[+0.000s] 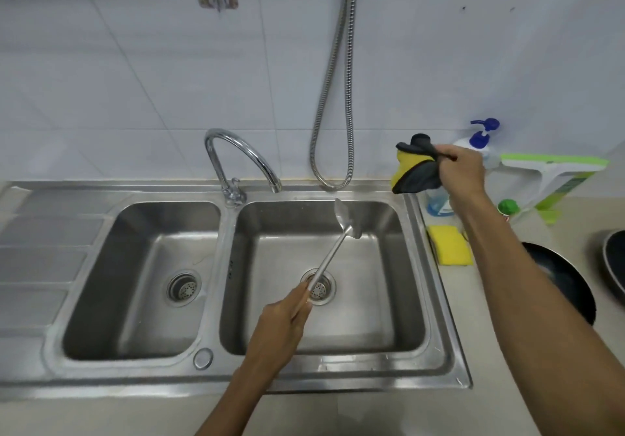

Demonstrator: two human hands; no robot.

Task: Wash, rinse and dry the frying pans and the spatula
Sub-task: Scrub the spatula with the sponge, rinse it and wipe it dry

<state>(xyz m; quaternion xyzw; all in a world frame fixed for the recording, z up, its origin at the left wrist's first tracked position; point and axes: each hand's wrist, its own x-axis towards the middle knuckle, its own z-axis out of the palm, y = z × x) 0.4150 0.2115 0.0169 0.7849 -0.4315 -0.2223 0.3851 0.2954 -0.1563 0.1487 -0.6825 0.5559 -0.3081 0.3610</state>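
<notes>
Over the right basin of a steel double sink (304,373), the left hand (284,314) gripped the lower end of the spatula (333,253), with the fingers curled round its handle. The metal spatula slanted up from above the drain (318,286), its blade uppermost and toward the basin's back wall, below and to the right of the tap (236,161). Whether the blade touched that wall could not be told.

The right hand (461,171), raised above the sink's right rear corner, pinched a grey-and-yellow cloth (414,173), which hung bunched from the fingers.

On the tabletop (490,368) to the right of the sink, a yellow sponge (449,244) lay just beside the rim. Two dark frying pans stood farther right. The nearer pan (568,283) was partly hidden by the right forearm, and the farther pan (614,259) was cut off by the frame's edge.

Against the tiled wall stood a pump bottle (480,141) with a blue top, a green-capped bottle (508,207) and a green-and-white box (558,178). A metal hose (334,97) hung in a loop behind the right basin.
</notes>
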